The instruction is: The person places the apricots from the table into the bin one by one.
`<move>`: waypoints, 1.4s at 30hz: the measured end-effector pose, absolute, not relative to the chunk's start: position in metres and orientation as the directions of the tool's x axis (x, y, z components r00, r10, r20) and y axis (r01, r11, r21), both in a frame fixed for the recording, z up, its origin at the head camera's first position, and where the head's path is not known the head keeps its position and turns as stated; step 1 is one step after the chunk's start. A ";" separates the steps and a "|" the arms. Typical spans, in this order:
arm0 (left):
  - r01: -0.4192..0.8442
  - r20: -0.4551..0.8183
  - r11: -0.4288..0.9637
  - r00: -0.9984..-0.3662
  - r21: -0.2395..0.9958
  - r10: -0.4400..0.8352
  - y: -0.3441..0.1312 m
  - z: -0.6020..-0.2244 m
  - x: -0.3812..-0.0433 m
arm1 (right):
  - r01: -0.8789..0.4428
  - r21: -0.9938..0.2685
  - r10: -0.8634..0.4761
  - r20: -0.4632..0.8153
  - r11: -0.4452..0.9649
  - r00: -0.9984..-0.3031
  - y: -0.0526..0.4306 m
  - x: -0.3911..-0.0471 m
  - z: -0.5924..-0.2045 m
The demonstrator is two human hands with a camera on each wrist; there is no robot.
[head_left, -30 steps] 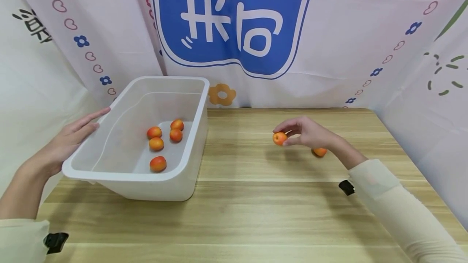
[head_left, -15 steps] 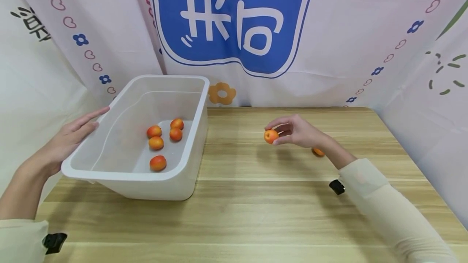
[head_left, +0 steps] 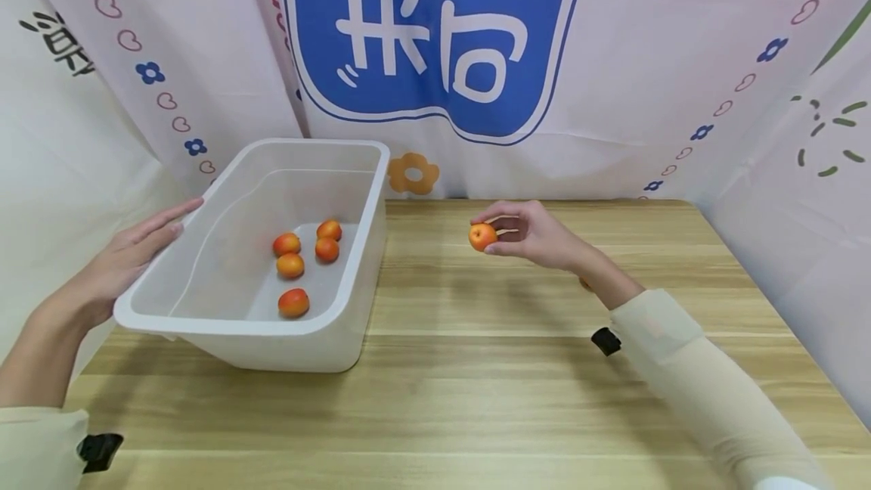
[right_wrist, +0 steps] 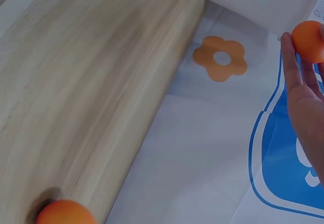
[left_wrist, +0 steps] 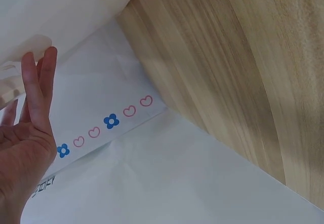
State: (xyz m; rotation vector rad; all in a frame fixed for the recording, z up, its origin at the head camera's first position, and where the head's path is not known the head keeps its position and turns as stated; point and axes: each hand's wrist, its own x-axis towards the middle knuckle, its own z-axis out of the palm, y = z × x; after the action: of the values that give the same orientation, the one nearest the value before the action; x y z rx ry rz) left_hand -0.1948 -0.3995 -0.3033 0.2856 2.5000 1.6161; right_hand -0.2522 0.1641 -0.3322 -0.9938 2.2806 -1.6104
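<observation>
My right hand (head_left: 534, 237) pinches an orange-red apricot (head_left: 482, 237) between thumb and fingertips, held above the table to the right of the white plastic bin (head_left: 320, 346). In the right wrist view the same apricot (right_wrist: 308, 41) shows at the fingertips. My left hand (head_left: 125, 263) lies along the bin's left side with its fingers nearly straight, touching the wall near the rim. Several apricots, such as the front one (head_left: 293, 302), lie on the bin's floor. Another apricot (right_wrist: 66, 214) rests on the table, mostly hidden behind my right forearm in the head view.
The wood-grain table (head_left: 463, 407) carries the bin on its left half. A white printed cloth (head_left: 612, 97) hangs along the back edge, and white cloth also covers both sides. Each sleeve has a black clip (head_left: 606, 341) at the wrist.
My right hand has carried the apricot left toward the bin and slightly up. My forearm now covers most of the apricot on the table. My left hand and the bin have not moved.
</observation>
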 end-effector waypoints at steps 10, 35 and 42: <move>0.082 -0.014 0.360 -0.967 0.929 0.256 -0.400 -0.305 -0.194 | -0.406 -0.901 -0.608 0.239 0.151 -0.757 0.140 -0.256 -0.322; 0.060 -0.017 0.268 -0.960 0.962 0.278 -0.401 -0.307 -0.194 | -0.496 -0.858 -0.677 0.289 0.130 -0.677 0.081 -0.263 -0.291; 0.057 -0.008 0.216 -0.957 0.975 0.289 -0.400 -0.307 -0.194 | -0.533 -0.835 -0.660 0.324 0.138 -0.678 0.072 -0.265 -0.283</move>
State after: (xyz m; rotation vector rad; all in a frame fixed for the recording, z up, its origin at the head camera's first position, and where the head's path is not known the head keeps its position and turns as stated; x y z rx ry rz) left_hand -0.1940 -0.4000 -0.3066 0.3314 2.2952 1.8275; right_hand -0.2651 0.0718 -0.2832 -1.2003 2.2745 -1.5826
